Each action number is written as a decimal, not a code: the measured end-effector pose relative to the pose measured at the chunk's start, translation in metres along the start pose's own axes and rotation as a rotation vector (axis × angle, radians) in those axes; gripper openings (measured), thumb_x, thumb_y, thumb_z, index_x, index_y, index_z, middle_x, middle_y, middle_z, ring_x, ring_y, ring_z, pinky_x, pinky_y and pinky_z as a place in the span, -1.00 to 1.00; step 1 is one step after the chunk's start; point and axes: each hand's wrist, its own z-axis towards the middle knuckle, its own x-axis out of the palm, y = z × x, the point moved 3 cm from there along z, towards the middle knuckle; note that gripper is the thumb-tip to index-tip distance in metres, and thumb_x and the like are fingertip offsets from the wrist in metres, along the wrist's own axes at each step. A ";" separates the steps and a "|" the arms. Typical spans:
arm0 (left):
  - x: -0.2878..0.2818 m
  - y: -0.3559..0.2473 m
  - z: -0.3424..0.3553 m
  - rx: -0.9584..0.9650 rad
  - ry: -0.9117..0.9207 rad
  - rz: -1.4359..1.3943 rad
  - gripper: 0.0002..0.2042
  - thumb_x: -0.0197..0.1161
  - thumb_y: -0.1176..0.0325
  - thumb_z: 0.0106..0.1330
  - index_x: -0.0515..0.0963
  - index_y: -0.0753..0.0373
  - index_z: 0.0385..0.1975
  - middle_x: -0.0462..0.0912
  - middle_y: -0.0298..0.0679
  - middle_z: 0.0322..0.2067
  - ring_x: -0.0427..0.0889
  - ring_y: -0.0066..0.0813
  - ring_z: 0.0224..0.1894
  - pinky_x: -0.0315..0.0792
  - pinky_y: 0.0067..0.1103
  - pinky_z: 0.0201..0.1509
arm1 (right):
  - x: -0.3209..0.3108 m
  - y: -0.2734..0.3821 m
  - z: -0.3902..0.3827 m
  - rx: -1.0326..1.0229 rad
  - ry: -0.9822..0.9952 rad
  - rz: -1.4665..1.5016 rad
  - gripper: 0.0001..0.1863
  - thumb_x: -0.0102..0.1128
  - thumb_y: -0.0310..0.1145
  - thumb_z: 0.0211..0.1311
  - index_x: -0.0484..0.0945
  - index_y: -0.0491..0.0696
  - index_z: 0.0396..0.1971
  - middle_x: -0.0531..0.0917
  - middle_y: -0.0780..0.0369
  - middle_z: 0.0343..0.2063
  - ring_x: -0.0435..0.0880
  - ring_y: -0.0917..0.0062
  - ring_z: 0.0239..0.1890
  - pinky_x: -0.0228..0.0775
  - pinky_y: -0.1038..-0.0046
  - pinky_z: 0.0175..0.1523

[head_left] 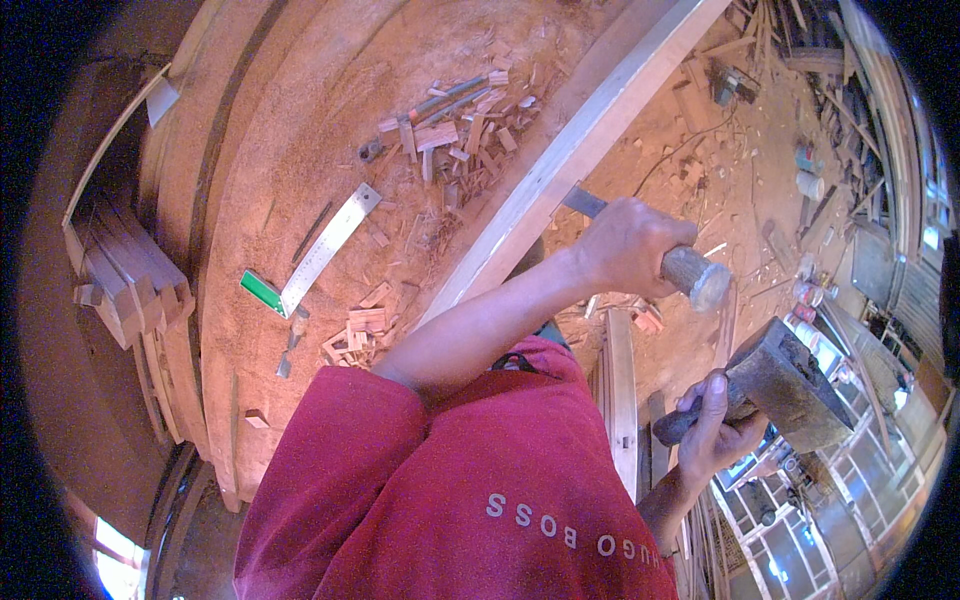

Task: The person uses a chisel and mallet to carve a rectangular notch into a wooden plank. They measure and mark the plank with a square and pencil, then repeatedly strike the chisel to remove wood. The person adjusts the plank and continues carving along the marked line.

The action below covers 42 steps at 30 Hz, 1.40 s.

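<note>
My left hand (632,245) is wrapped round the handle of a chisel (693,277), whose thick wooden butt sticks out toward the right. The chisel's flat steel blade points left, its tip at the side of a long pale wooden beam (590,130). Whether the tip sits in a cut is too small to tell. My right hand (715,435) grips the short handle of a dark, worn wooden mallet (792,385). The mallet's blocky head is raised below and to the right of the chisel's butt, apart from it. My left forearm crosses in front of the beam's near end.
A try square (328,248) with a green handle lies on the sawdust-covered ground at left. Wood offcuts (440,135) are heaped beyond it, with more offcuts (360,325) nearer. Stacked beams (130,280) stand at far left. A power tool (733,84) with a cord lies at upper right.
</note>
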 end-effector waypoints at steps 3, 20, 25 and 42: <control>-0.002 -0.001 0.000 -0.010 -0.015 0.008 -0.80 0.36 0.24 -0.14 0.50 0.15 -0.61 0.56 -0.15 -0.68 0.62 -0.10 -0.56 0.45 -0.27 -0.49 | -0.002 -0.002 0.000 -0.007 0.003 -0.017 -0.75 0.19 -0.49 0.32 0.35 -0.19 -0.12 0.55 0.19 -0.57 0.50 0.57 -0.66 0.43 0.52 -0.55; 0.000 0.006 0.002 0.027 0.044 -0.014 -0.70 0.46 0.24 -0.19 0.46 0.16 -0.54 0.54 -0.17 -0.64 0.62 -0.11 -0.53 0.42 -0.28 -0.48 | 0.008 0.003 0.004 0.046 -0.032 0.007 -0.77 0.21 -0.47 0.31 0.39 -0.19 -0.14 0.55 0.23 -0.58 0.51 0.60 -0.65 0.38 0.55 -0.55; -0.004 0.009 0.000 0.052 0.033 -0.029 -0.69 0.46 0.22 -0.17 0.44 0.17 -0.56 0.52 -0.16 -0.65 0.61 -0.11 -0.53 0.40 -0.29 -0.49 | 0.023 0.015 0.015 0.162 0.086 -0.337 -0.80 0.27 -0.41 0.29 0.47 -0.18 -0.22 0.54 0.29 -0.62 0.49 0.67 -0.65 0.31 0.60 -0.54; -0.040 0.020 -0.001 -0.016 -0.227 -0.102 -0.74 0.50 0.35 -0.05 0.58 0.24 -0.39 0.64 -0.32 -0.51 0.64 -0.52 -0.44 0.52 -0.49 -0.32 | -0.005 -0.006 0.009 0.069 0.110 -0.187 -0.73 0.36 -0.35 0.20 0.59 -0.24 -0.25 0.70 0.11 -0.43 0.62 0.48 -0.39 0.46 0.37 -0.21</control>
